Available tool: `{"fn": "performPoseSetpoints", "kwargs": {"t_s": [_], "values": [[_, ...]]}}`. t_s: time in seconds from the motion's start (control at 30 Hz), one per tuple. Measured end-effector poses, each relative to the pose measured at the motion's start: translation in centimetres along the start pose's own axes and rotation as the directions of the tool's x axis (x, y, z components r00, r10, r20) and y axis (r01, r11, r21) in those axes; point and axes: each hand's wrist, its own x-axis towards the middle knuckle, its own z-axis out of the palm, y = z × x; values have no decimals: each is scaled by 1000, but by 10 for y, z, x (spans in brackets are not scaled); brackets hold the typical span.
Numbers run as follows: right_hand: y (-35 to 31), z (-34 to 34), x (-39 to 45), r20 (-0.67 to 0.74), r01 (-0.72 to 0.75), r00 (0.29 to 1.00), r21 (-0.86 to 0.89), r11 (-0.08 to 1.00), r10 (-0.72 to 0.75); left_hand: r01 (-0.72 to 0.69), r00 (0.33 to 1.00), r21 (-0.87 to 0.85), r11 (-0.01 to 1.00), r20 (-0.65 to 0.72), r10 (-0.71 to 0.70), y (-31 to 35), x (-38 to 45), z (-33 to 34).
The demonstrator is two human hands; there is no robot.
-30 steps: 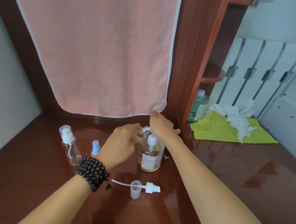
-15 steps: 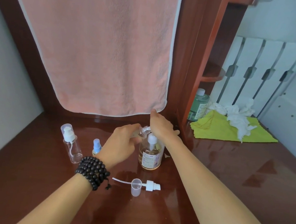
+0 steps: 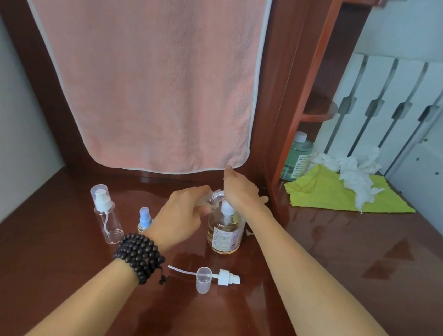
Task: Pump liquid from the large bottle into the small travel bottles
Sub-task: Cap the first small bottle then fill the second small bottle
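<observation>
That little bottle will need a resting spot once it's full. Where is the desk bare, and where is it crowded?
Bare: desk left of the beaded wrist, below the capped travel bottle; also the wide stretch right of the right forearm, below the yellow cloth. Crowded: around the large bottle, blue spray bottle and loose pump with cap.

L hand (image 3: 180, 215) holds sm bottle (image 3: 213, 197); R hand (image 3: 240, 189) on pump (image 3: 227, 209).

Two bare forearms are seen, with no sleeves in view. A bracelet (image 3: 138, 256) of dark round beads is worn wound several times around the left wrist, a small knotted tassel hanging from it. Nothing is worn on the right wrist.
</observation>
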Motion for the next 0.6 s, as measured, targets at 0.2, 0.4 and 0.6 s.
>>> {"fn": "performPoseSetpoints", "kwargs": {"t_s": [0.2,0.4,0.6], "values": [[0,-1,5,18,27,999,34,999,-27,-11,1000,-21,1000,-2,11,1,2,-2],[6,8,7,43,-44,998,5,999,44,16,1000,5,1000,-4,-16,0,-1,6],[2,0,11,42,-12,999,58,998,10,17,1000,-41,999,27,-16,2,2,-5]]}}
